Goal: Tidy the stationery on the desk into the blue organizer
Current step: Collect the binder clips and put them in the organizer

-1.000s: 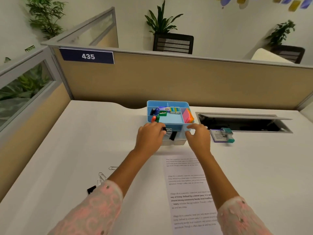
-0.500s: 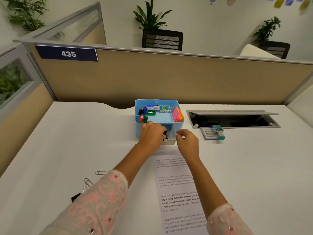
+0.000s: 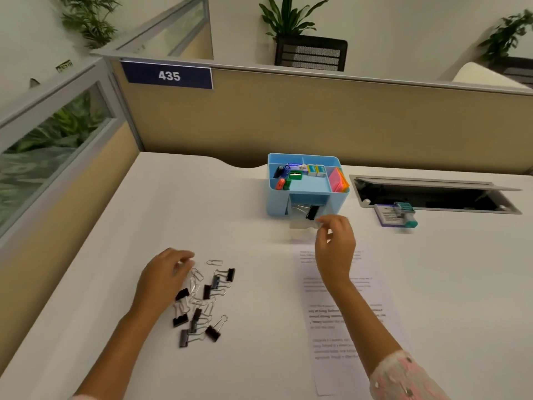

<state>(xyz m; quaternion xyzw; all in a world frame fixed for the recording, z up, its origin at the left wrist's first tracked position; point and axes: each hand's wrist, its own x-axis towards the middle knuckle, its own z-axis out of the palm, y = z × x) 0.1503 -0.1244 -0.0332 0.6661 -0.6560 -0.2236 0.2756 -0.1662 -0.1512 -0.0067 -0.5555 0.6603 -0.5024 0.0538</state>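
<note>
Fingers of the left hand (image 3: 164, 272) curl loosely, touching paper clips (image 3: 196, 281); the right hand (image 3: 336, 241) pinches the organizer's clear drawer (image 3: 302, 223).

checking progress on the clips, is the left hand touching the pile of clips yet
Cannot tell. In the head view the left hand hovers at the left edge of the clip pile, its motion-blurred fingertips overlapping the nearest paper clips, so neither contact nor a gap shows plainly.

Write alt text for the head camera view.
A person's left hand reaches for scattered binder clips and paper clips on a white desk, while the right hand holds the blue organizer's clear drawer open.
</note>
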